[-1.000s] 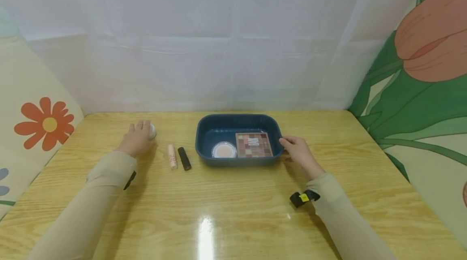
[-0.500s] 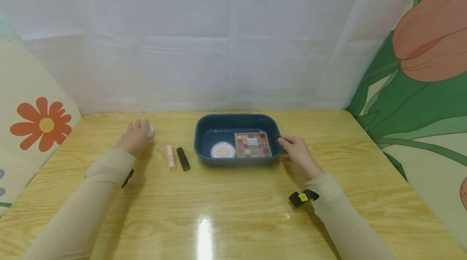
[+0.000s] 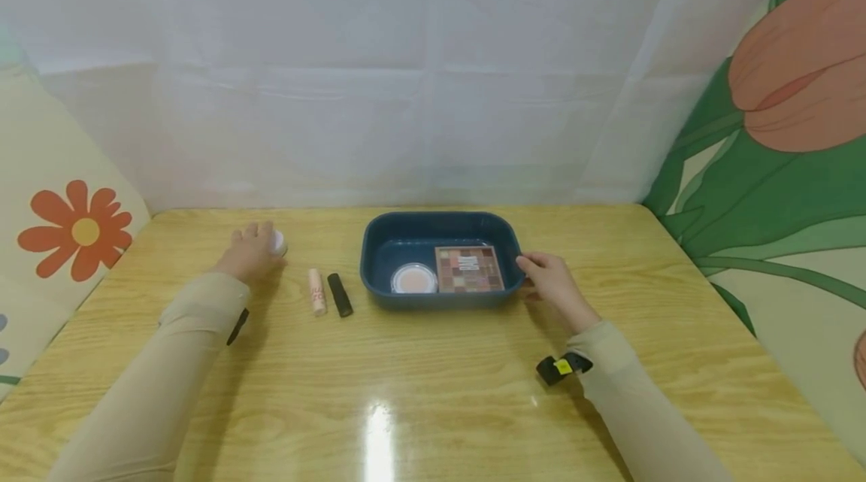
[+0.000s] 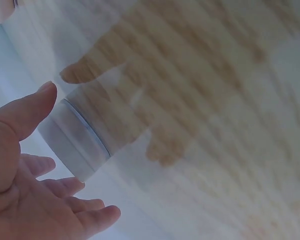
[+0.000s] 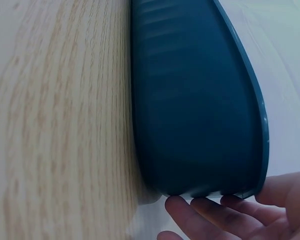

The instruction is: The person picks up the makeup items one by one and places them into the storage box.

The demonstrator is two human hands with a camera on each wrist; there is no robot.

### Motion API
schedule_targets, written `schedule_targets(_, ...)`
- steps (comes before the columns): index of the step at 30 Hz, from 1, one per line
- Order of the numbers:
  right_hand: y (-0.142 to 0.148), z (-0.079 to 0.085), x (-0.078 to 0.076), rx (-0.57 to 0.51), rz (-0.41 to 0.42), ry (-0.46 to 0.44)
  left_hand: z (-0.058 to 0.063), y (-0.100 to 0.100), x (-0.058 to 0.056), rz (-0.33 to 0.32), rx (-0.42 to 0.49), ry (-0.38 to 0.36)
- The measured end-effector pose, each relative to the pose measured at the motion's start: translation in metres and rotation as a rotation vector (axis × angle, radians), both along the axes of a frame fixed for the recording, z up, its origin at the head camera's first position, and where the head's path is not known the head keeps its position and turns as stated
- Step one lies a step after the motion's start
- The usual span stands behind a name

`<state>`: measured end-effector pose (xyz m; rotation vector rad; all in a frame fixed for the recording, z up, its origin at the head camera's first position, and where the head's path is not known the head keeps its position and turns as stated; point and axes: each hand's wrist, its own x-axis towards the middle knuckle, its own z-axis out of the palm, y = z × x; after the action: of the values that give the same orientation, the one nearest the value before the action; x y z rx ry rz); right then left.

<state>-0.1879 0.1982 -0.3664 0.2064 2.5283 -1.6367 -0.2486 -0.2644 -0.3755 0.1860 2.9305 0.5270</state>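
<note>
At the left of the head view, the left hand (image 3: 252,253) reaches over the table (image 3: 440,384), its fingers loosely spread. A white round container (image 3: 280,243) is just beside its fingertips; the left wrist view, at left, puts it between thumb and fingers, which do not visibly squeeze it. That spread probably suits its width. Left of centre, a pink tube (image 3: 316,292) and a black tube (image 3: 340,295) lie on their sides, nearly parallel and apart. In the centre, a blue tray (image 3: 443,301) holds a round compact (image 3: 414,280) and a palette (image 3: 468,269), both flat, likely their steadiest pose. Right of centre, the right hand (image 3: 553,286) pinches the tray's right end, thumb at the rim and fingers against the outer wall, presumably to steady it.
</note>
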Motion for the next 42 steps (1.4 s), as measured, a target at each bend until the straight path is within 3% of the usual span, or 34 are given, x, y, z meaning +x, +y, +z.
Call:
schedule_targets(14,0.002,0.000,-0.001,0.011,0.007,-0.010,-0.006,-0.002,-0.006,-0.043,0.003,0.010)
schedule_targets(24,0.000,0.001,-0.001,0.008,-0.010,-0.010,-0.005,-0.002,-0.007,-0.052,0.090,0.030)
schedule_targets(29,0.001,0.001,0.000,0.012,-0.003,-0.013,-0.003,-0.001,-0.001,-0.032,0.143,0.052)
schedule_targets(42,0.002,0.000,0.000,0.007,-0.001,-0.011,0.015,0.008,0.019,-0.037,0.157,0.038)
